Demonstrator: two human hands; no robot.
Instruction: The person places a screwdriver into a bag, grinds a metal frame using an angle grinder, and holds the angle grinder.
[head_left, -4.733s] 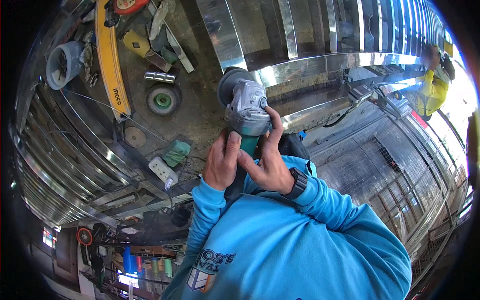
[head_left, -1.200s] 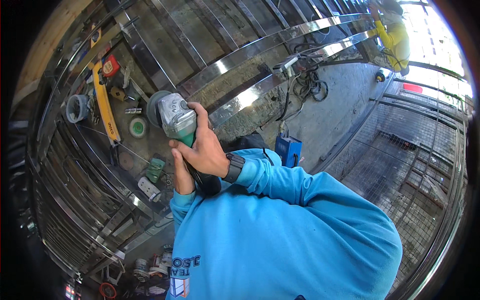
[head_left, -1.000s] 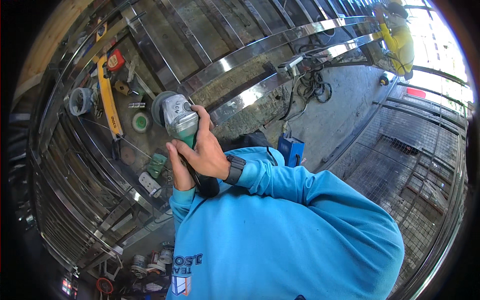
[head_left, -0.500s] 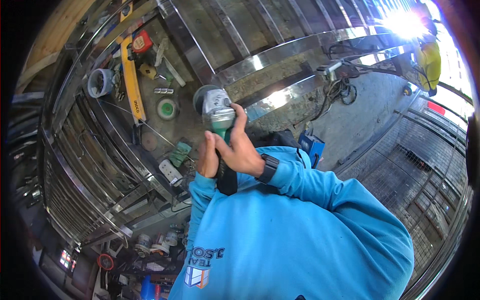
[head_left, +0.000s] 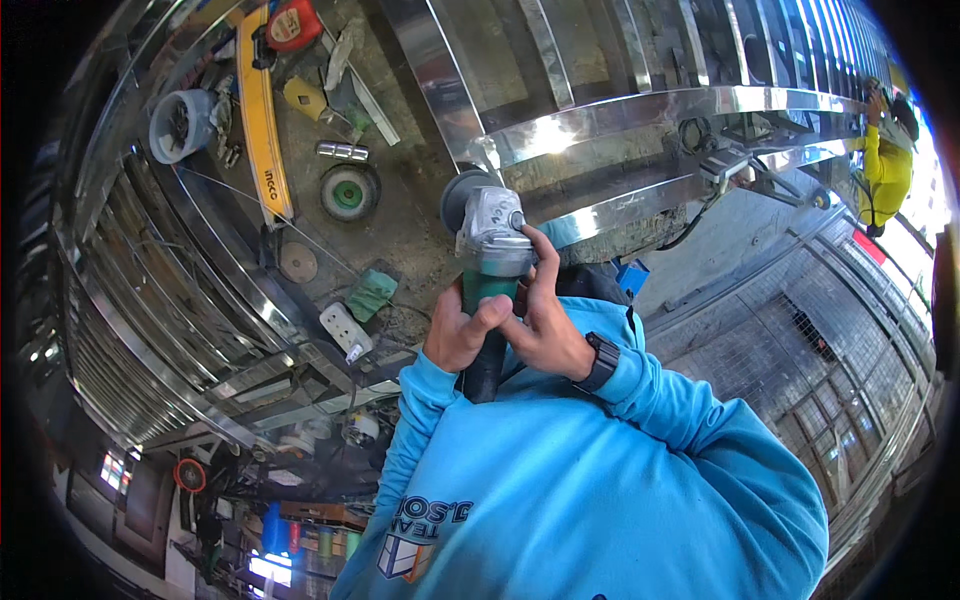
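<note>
An angle grinder (head_left: 497,255) with a silver head and green body is held in front of my chest by both hands. My left hand (head_left: 458,332) wraps the body's left side, its thumb lying across the front. My right hand (head_left: 552,335) grips the other side, with one finger stretched up along the head. The dark grinding disc (head_left: 463,198) faces left, close to a corner of the shiny metal frame (head_left: 520,140). Whether disc and metal touch, I cannot tell.
To the left lie a yellow spirit level (head_left: 262,130), a red tape measure (head_left: 291,25), a green-centred wheel (head_left: 348,193), a white bucket (head_left: 180,127) and a white power strip (head_left: 346,328). Another person in yellow (head_left: 886,165) works at the far right. A mesh panel (head_left: 770,330) lies to the right.
The grinder and both hands appear farther right and slightly lower as the view shifts. My left thumb now crosses the grinder's body. The bright glare at the upper right has gone.
</note>
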